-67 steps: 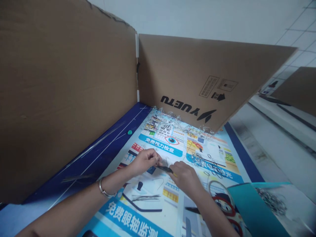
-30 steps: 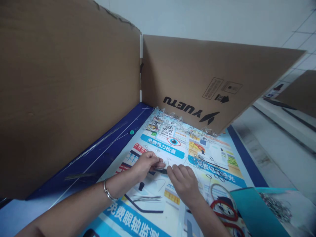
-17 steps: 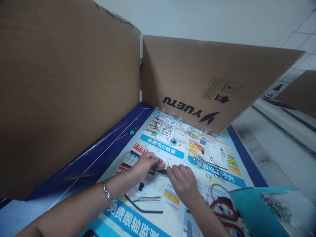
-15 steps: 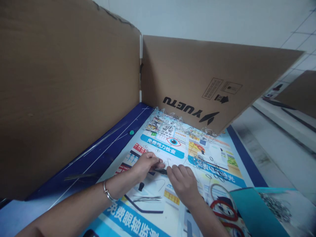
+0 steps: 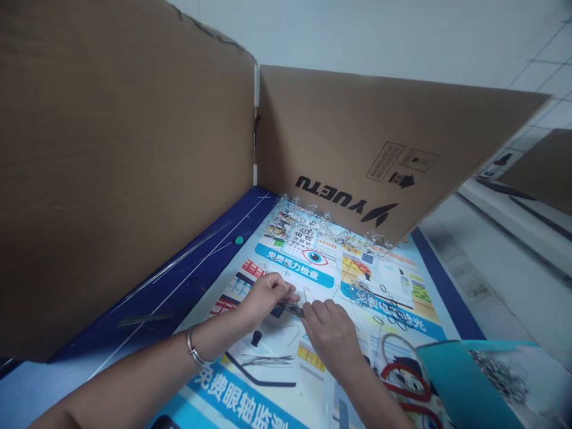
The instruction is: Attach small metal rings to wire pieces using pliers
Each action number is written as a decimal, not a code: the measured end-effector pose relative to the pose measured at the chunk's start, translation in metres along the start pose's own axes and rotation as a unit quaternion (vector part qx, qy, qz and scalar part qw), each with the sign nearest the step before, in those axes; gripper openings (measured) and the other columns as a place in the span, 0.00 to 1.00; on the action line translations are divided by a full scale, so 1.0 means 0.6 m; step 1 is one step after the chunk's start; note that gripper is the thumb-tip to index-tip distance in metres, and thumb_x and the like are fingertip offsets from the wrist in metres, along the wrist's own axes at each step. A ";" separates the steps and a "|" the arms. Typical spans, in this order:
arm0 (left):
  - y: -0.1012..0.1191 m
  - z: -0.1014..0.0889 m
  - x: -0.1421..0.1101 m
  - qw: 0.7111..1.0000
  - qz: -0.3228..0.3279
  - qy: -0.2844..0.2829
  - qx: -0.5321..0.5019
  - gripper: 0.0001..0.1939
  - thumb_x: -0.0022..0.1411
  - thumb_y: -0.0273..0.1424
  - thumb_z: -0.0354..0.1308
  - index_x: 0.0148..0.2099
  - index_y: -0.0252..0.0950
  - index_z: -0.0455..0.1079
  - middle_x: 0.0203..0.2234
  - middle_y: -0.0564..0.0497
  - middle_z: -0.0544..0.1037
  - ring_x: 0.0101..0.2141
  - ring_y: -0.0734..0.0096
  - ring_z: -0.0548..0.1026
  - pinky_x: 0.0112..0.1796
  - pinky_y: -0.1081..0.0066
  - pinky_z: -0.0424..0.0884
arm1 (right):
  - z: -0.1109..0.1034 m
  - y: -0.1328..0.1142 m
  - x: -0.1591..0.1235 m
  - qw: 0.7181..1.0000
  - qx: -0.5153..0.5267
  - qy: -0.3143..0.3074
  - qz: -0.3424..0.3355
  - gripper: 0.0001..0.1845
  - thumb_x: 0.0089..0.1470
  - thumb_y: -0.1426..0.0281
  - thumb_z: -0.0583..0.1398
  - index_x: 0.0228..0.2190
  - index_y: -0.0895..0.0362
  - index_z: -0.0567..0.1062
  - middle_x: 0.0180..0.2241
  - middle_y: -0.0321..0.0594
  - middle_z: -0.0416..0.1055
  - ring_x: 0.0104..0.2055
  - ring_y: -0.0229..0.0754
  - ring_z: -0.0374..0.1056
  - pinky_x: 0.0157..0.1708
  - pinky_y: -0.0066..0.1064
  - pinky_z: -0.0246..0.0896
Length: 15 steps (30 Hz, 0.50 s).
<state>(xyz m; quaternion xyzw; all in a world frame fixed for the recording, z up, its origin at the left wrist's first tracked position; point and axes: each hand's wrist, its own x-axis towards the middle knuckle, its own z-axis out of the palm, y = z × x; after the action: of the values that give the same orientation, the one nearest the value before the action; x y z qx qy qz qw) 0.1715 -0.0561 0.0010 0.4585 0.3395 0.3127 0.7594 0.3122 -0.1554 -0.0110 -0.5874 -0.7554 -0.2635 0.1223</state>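
Over the middle of the printed sheet (image 5: 308, 390), the left hand (image 5: 268, 298) and the right hand (image 5: 331, 330) meet at a slim dark tool (image 5: 294, 310). The right hand is clenched around the tool's near end, its knuckles up and fingers curled in. The left hand is at the tool's other end, its thumb and fingers pinched together; whatever lies between those fingertips is too small to make out. The tool spans the short gap between the hands, above the sheet, and a silver bracelet (image 5: 195, 347) circles the left wrist. On the sheet's near half, below the tool, lie a thin bent wire (image 5: 293, 335) and a loose bundle of straight wires (image 5: 267, 360). On the sheet's right side, beyond the right hand, sit a cluster of clear pieces (image 5: 360, 292) and several dark loops (image 5: 393, 314). Many more clear bits (image 5: 313, 210) are strewn along the sheet's far edge, at the foot of the far cardboard panel (image 5: 357, 125), which bears upside-down lettering. A second cardboard panel (image 5: 125, 149) stands to the left of the sheet. Between that panel and the sheet runs a dark blue strip (image 5: 214, 262) with a small green piece (image 5: 239, 240), long thin strands (image 5: 179, 259) and another bundle of wires (image 5: 145, 320) on it. At the sheet's near right corner, a teal container (image 5: 465, 381) holds a tangled heap of metal pieces (image 5: 500, 375).
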 end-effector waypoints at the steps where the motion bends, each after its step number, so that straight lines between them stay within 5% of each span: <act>1: 0.001 0.000 0.000 1.000 0.004 -0.002 0.001 0.13 0.48 0.33 0.60 0.24 0.34 0.58 0.29 0.49 0.75 0.31 0.65 0.77 0.35 0.68 0.69 | -0.001 -0.001 0.001 1.000 0.005 0.000 0.004 0.04 0.52 0.71 0.55 0.32 0.57 0.69 0.24 0.39 0.62 0.29 0.40 0.55 0.28 0.34 0.45; 10: -0.011 -0.005 0.005 0.997 0.044 -0.030 0.052 0.12 0.51 0.35 0.57 0.24 0.34 0.59 0.30 0.51 0.73 0.31 0.67 0.76 0.35 0.68 0.70 | -0.001 -0.007 -0.002 0.996 0.056 -0.042 0.060 0.05 0.50 0.67 0.59 0.26 0.56 0.69 0.22 0.37 0.65 0.26 0.39 0.59 0.24 0.30 0.45; 15: -0.019 -0.010 0.008 0.993 0.070 -0.050 0.086 0.10 0.53 0.33 0.55 0.25 0.34 0.60 0.30 0.52 0.72 0.31 0.68 0.76 0.36 0.67 0.71 | -0.013 -0.010 0.006 0.977 0.072 -0.170 0.104 0.06 0.50 0.66 0.58 0.27 0.55 0.71 0.24 0.37 0.69 0.26 0.39 0.64 0.23 0.28 0.44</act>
<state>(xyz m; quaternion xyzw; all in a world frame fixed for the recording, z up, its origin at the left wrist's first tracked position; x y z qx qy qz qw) 0.1714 -0.0538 -0.0124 0.5602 0.2935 0.3114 0.7092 0.3046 -0.1578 -0.0045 -0.6888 -0.7167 -0.0902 0.0605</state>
